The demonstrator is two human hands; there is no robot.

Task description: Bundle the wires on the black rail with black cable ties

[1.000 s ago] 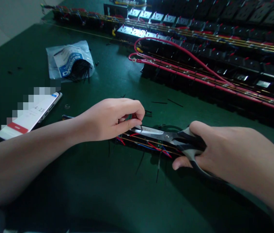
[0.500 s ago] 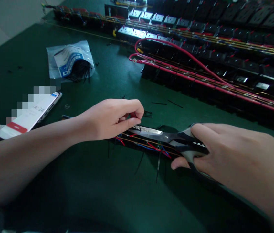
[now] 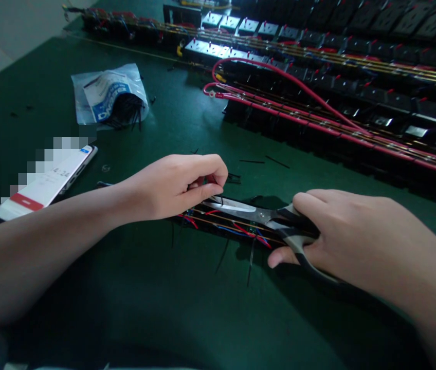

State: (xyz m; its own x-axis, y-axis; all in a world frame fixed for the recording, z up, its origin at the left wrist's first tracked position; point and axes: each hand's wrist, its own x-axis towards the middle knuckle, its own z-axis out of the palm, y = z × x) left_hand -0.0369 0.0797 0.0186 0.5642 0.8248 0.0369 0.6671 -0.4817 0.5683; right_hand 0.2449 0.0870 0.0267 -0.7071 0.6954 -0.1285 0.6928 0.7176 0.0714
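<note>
A black wired strip (image 3: 237, 228) with red, blue and brass wires lies on the green table (image 3: 156, 288), black cable ties sticking out of its near side. My left hand (image 3: 175, 185) is closed in a pinch over the strip's left end, on something thin and dark that I cannot make out. My right hand (image 3: 341, 236) grips the grey and black handles of a pair of scissors (image 3: 256, 213). Its blades point left and reach my left fingertips.
A phone (image 3: 46, 182) with a lit screen lies at the left. Behind it sits a clear bag of black cable ties (image 3: 112, 100). Long rows of black socket strips with red wires (image 3: 337, 118) fill the back right. Cut tie ends (image 3: 266, 162) lie scattered.
My right hand and the scissors have slid a little to the left along the strip. My left hand stays pinched in the same place.
</note>
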